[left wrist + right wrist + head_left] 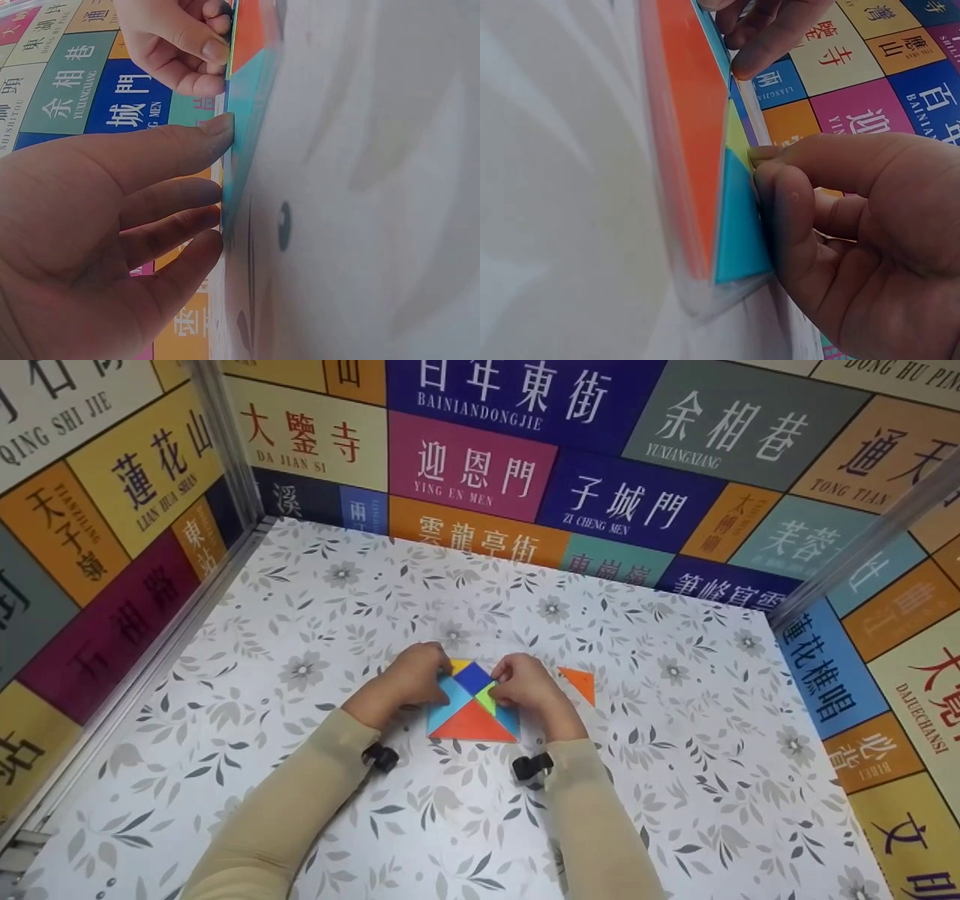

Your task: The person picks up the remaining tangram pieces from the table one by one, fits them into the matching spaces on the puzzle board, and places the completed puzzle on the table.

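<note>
Flat tangram pieces lie together in a clear shallow tray (705,304): a red-orange triangle (474,723), a blue square (472,678), a light-blue piece (448,699) at left, a yellow piece (457,666), a green piece (487,699) and a turquoise piece (742,221) at right. My left hand (412,673) rests at the left edge, thumb and fingers fairly straight against the light-blue piece. On the opposite side, my right hand (529,690) pinches at the green piece with curled thumb and index finger. Its fingers partly cover the right side.
A loose orange triangle (581,685) lies on the table just right of my right hand. The white table (675,780) has a grey leaf pattern. Panels with colourful lettering (472,469) stand along its back and sides. Black bands (532,767) sit at both wrists.
</note>
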The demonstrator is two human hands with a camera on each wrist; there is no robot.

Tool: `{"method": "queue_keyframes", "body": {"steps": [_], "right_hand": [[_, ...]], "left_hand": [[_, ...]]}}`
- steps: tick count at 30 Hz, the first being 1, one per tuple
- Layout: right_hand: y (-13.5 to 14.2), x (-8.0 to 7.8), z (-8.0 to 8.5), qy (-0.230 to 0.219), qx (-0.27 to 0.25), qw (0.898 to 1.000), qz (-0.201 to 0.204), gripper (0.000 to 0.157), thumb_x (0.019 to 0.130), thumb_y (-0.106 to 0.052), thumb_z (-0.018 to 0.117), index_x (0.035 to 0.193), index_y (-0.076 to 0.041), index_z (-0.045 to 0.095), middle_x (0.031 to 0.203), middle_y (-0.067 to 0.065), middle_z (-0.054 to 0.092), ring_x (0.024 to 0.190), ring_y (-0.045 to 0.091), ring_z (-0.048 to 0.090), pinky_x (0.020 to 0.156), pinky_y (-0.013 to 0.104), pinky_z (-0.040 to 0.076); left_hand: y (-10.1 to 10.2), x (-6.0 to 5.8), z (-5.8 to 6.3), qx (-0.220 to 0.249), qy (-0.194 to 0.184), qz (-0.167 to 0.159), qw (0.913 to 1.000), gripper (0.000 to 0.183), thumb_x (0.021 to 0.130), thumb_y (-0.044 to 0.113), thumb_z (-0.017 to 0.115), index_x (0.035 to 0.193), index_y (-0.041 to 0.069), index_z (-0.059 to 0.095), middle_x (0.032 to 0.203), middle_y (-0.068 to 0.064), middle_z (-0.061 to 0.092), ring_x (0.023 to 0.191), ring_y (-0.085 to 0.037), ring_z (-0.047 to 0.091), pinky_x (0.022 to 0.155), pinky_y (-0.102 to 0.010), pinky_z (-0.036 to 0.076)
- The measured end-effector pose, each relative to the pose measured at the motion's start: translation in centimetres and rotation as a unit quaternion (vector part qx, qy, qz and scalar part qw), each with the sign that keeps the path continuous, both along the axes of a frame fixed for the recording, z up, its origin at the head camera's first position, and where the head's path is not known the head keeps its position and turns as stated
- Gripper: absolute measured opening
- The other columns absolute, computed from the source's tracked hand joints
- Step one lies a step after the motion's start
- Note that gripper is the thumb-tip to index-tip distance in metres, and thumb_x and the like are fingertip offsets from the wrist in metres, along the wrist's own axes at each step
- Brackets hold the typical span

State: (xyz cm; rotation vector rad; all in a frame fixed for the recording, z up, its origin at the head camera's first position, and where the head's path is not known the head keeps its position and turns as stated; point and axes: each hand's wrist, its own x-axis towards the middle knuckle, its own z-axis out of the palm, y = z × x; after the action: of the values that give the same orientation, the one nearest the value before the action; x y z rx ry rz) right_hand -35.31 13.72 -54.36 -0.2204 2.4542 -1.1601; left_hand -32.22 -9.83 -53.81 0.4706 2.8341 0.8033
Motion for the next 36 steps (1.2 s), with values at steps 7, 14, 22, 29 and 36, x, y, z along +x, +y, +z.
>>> {"method": "queue_keyframes", "body": {"steps": [7,14,22,29,36], "right_hand": [[-0.1,0.0,0.2,-0.010,0.010,1.000,-0.011,0.013,0.089,-0.003,0.071,0.101,-0.006,0.069,0.079,0.005,0.064,0.069,0.018,0.062,0.067,0.026,0.056],[0.1,-0.1,0.0,0.006,-0.011,1.000,-0.022,0.013,0.093,0.000,0.060,0.098,-0.004,0.071,0.076,0.005,0.063,0.066,0.016,0.063,0.064,0.025,0.054],[0.7,-0.4,-0.1,0.023,-0.047,0.998,-0.019,0.013,0.096,-0.002,0.059,0.100,-0.001,0.071,0.071,0.002,0.061,0.062,0.011,0.063,0.062,0.023,0.054],[1.9,-1.0,0.2,-0.005,-0.110,0.993,-0.047,0.019,0.095,0.003,0.056,0.110,0.006,0.068,0.073,0.004,0.062,0.062,0.014,0.062,0.062,0.025,0.056],[4.2,-1.5,0.9,0.026,-0.130,0.987,-0.090,0.029,0.096,0.002,0.054,0.121,0.009,0.068,0.076,0.001,0.061,0.061,0.010,0.062,0.060,0.024,0.055]], "left_hand": [[0.3,0.2,0.3,-0.012,0.009,-0.009,0.9998,0.047,0.075,0.013,0.093,0.118,0.000,0.078,0.115,-0.010,0.071,0.102,-0.027,0.066,0.098,-0.042,0.057],[1.0,0.8,0.5,-0.006,0.109,-0.121,0.9867,0.028,0.082,0.006,0.077,0.109,0.004,0.082,0.115,-0.012,0.074,0.108,-0.033,0.066,0.098,-0.046,0.056],[2.4,1.9,0.3,-0.034,0.073,-0.174,0.9815,0.042,0.088,0.027,0.082,0.127,0.011,0.078,0.138,-0.013,0.068,0.127,-0.036,0.060,0.108,-0.048,0.053],[3.7,2.8,0.4,-0.104,0.060,-0.171,0.9779,0.049,0.088,0.037,0.085,0.132,0.018,0.074,0.125,-0.013,0.069,0.120,-0.034,0.060,0.100,-0.049,0.055],[4.8,3.4,0.8,-0.170,0.013,-0.150,0.9739,0.066,0.093,0.047,0.079,0.153,0.030,0.059,0.158,-0.020,0.048,0.140,-0.039,0.047,0.110,-0.055,0.051]]}}
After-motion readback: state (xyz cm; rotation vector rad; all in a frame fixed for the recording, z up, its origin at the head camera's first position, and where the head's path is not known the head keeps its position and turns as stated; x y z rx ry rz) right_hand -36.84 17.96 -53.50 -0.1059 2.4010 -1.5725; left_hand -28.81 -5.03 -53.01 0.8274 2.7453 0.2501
